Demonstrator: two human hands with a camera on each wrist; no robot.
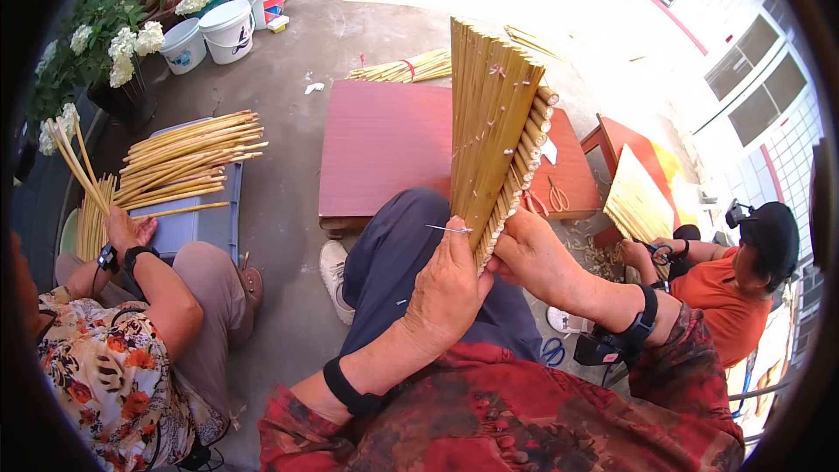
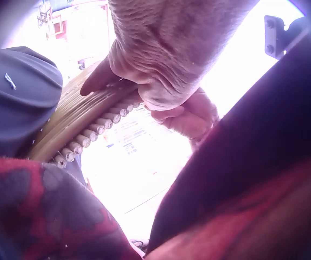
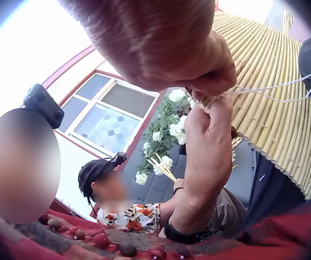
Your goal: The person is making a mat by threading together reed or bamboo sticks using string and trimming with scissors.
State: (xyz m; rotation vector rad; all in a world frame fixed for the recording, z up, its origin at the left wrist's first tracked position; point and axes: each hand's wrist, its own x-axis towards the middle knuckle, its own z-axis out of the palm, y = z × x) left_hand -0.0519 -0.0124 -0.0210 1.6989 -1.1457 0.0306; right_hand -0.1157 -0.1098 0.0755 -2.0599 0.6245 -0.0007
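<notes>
1. The left grip [image 1: 450, 284] was clamped on the lower edge of a stalk mat [image 1: 489, 131], fingers curled against its face, with a needle [image 1: 447, 228] pinched at the fingertips and pointing left.
2. The right grip [image 1: 529, 253] was clamped on the mat's opposite side, thumb and fingers wrapped round the row of cut stalk ends at its lower right edge.
3. In the right wrist view, white thread [image 3: 285, 86] ran taut from the pinched fingers across the ribbed mat.
4. The mat stood upright on edge above the person's lap, over dark blue trousers [image 1: 411, 271], its stalks fanning upward.
5. Both wrists carried black straps; the sleeves were red and patterned.
6. Beyond the knees stood a low red bench [image 1: 384, 153], with scissors [image 1: 558, 197] lying on its right part.
7. A bundle of loose stalks [image 1: 188, 157] rested on a grey crate [image 1: 201, 223] at left, where a seated person in a floral top [image 1: 114, 376] held more stalks.
8. At right, a person in an orange shirt [image 1: 725, 306] sat near another mat [image 1: 638, 201].
9. White buckets [image 1: 229, 31] and flowering plants [image 1: 122, 39] lined the concrete yard's far left.
</notes>
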